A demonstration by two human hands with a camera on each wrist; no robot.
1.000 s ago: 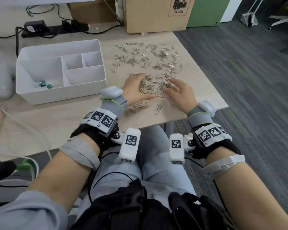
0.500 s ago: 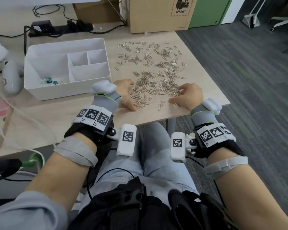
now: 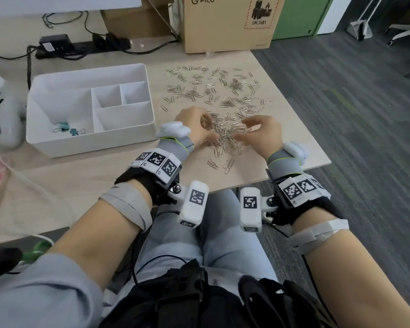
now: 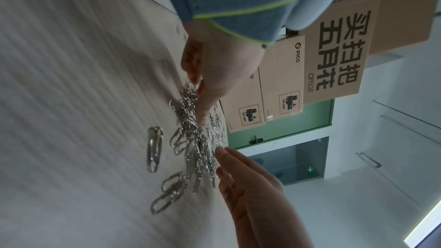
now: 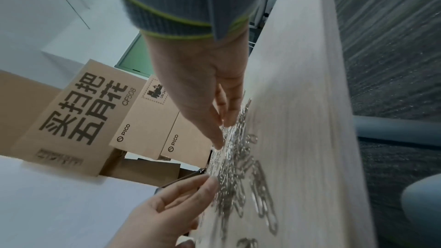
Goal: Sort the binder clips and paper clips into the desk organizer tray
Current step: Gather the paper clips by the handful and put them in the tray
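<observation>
On wood desk [image 3: 118,166], both half-open hands cup a paper clip heap [image 3: 225,136] pointing every way.

Paper clips [image 3: 225,131]: bright, glossy metal wire. Desk [image 3: 282,129]: pale wood-grain laminate, matt, smooth. Desk organizer tray [image 3: 88,143]: white plastic, smooth, slight sheen. Binder clips [image 3: 64,126]: teal, with shiny wire handles. Cardboard box [image 3: 223,27]: matt brown, printed. Floor [image 3: 365,114]: grey carpet, rough, streaked texture.
</observation>
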